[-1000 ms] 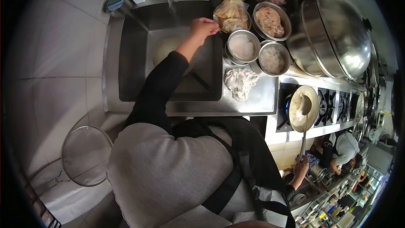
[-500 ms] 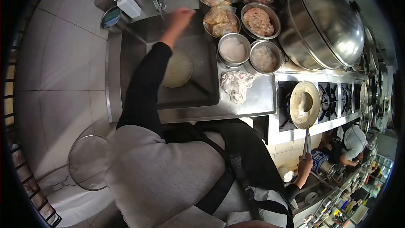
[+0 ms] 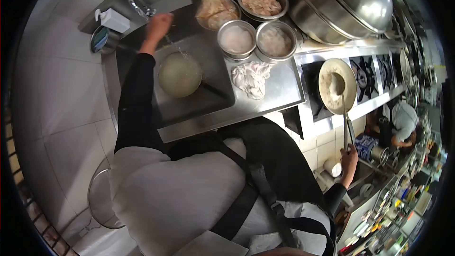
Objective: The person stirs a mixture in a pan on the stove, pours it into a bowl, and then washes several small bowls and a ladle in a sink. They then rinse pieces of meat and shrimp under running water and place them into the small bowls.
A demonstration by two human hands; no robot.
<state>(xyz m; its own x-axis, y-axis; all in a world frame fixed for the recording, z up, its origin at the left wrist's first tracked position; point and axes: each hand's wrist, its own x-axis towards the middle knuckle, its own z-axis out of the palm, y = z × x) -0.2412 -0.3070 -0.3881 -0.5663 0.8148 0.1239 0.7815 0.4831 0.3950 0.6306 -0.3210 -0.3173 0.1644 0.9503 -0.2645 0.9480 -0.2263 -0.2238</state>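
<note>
My left hand point(image 3: 159, 24) is closed and raised over the sink point(image 3: 137, 85), close to the metal faucet point(image 3: 141, 7). What its fingers hold, if anything, is hidden. A thin stream of water falls near it into a dark-handled pan point(image 3: 180, 75) of cloudy liquid in the sink. My right hand point(image 3: 350, 157) grips the long handles of a light-coloured wok point(image 3: 350, 96) and a ladle point(image 3: 337, 83). The wok sits over the stove, and the ladle's bowl rests inside it, with a pale residue around it.
Steel pots of pale liquid point(image 3: 237, 40) and raw minced meat point(image 3: 259, 0) stand beside the sink. A crumpled white cloth point(image 3: 252, 79) lies on the counter. A large domed steel pot point(image 3: 341, 4) stands behind. Another person point(image 3: 403, 122) works at the far right.
My view has turned, shifting the sink and counter up and left. My left hand is slightly closer to the faucet, and running water now shows. My right hand keeps its grip.
</note>
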